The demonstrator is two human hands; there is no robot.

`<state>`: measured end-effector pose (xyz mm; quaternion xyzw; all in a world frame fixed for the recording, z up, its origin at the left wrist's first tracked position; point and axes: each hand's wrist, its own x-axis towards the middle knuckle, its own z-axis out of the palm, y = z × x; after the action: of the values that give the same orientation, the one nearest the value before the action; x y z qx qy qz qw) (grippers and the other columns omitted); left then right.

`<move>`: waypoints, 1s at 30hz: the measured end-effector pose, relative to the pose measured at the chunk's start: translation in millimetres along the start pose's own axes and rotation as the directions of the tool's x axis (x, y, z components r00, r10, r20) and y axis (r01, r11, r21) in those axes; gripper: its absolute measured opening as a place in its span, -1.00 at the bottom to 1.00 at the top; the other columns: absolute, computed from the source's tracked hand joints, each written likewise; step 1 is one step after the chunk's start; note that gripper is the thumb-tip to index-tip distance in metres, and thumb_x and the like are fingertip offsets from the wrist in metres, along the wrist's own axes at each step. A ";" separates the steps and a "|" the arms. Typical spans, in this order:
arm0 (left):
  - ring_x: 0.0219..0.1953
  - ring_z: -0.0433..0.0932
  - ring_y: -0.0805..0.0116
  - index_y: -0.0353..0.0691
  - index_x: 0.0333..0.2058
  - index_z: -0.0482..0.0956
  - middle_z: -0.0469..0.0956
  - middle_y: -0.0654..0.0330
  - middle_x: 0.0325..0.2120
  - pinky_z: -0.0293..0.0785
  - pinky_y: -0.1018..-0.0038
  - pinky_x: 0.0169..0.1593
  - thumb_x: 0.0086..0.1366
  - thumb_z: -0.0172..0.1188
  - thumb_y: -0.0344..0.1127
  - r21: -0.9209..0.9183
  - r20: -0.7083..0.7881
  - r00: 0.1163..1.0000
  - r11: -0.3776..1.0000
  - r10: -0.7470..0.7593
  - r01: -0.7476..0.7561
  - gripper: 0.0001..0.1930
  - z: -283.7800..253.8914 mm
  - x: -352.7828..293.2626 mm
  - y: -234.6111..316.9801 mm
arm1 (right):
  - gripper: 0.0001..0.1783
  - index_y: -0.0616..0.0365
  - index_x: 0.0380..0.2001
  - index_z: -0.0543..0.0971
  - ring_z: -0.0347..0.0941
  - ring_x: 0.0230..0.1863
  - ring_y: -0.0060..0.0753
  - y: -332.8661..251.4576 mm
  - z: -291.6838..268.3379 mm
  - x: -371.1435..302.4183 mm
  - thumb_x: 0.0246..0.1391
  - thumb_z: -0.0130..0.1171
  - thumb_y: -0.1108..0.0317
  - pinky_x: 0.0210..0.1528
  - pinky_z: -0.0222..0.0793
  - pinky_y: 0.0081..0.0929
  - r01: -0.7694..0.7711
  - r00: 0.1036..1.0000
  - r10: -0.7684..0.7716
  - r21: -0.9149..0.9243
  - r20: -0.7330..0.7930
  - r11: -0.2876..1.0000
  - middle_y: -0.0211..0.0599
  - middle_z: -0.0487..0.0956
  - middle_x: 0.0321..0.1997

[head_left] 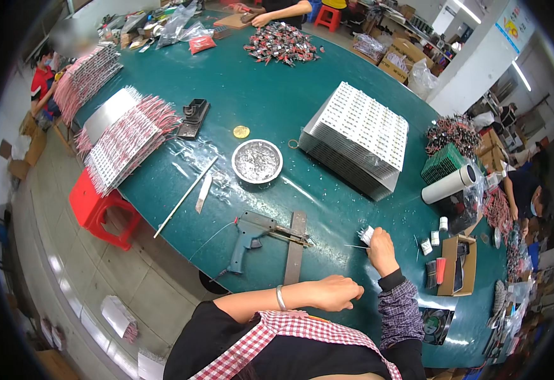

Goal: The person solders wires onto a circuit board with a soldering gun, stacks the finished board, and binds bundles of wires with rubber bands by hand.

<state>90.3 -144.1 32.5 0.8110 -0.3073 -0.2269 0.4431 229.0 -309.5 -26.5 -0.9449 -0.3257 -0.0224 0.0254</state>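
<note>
My right hand (383, 252) is closed above the table on a small white piece (367, 235). A thin wire sticks out to the left from it; its exact kind is too small to tell. My left hand (336, 293), with a bangle on the wrist, is curled closed near the table's front edge, and its palm side is hidden. Left of both hands lies a teal soldering gun (244, 246), its metal tip resting across a brown flat bar (295, 248). Beyond the gun stands a round metal bowl (257, 161) with silvery bits inside.
A tall stack of white boards (364, 120) stands beyond my right hand. Boards with pink wires (128, 144) are piled at the left, near a red stool (102, 206). On the right are a cardboard box (459, 266), small white cylinders (434, 238) and a white tube (448, 184).
</note>
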 end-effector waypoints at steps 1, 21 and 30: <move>-0.16 0.53 -0.05 -0.36 -0.19 0.47 0.57 -0.05 -0.27 0.43 0.16 -0.14 0.14 0.24 -0.34 0.003 -0.010 1.000 1.000 0.001 -0.001 -0.70 0.0 -1.6 1.7 | -0.76 0.36 -0.39 0.34 0.42 -0.29 0.11 -2.3 -1.3 -1.3 -0.22 0.09 0.66 -0.22 0.40 -0.13 -0.012 1.000 0.012 -0.001 0.013 1.000 0.12 0.45 -0.37; -0.28 0.60 0.06 -0.33 -0.19 0.53 0.59 -0.05 -0.32 0.49 0.27 -0.19 0.18 0.19 -0.32 -0.097 -0.115 0.988 0.991 -0.103 0.092 -0.75 -18.7 0.5 -6.0 | -0.70 0.40 -0.20 0.48 0.48 -0.35 -0.47 36.6 -23.3 -35.2 -0.06 0.10 0.51 -0.31 0.41 -0.47 -0.416 0.849 0.348 0.909 0.398 -0.026 -0.26 0.54 -0.35; -0.29 0.58 -0.08 -0.36 -0.18 0.52 0.57 -0.18 -0.36 0.49 0.26 -0.21 0.17 0.15 -0.45 0.060 -0.399 0.889 0.962 -0.223 0.268 -0.77 -38.7 55.0 -25.0 | -0.66 0.28 -0.16 0.42 0.48 -0.28 -0.34 5.0 -4.3 -91.2 -0.07 0.16 0.57 -0.21 0.51 -0.35 -0.116 0.931 0.103 0.554 0.349 -0.824 -0.20 0.47 -0.29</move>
<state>161.5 -149.7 25.4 0.8959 -0.1204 -0.0979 0.4162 160.2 -369.7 -27.8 -0.3167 0.0572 0.3065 0.8958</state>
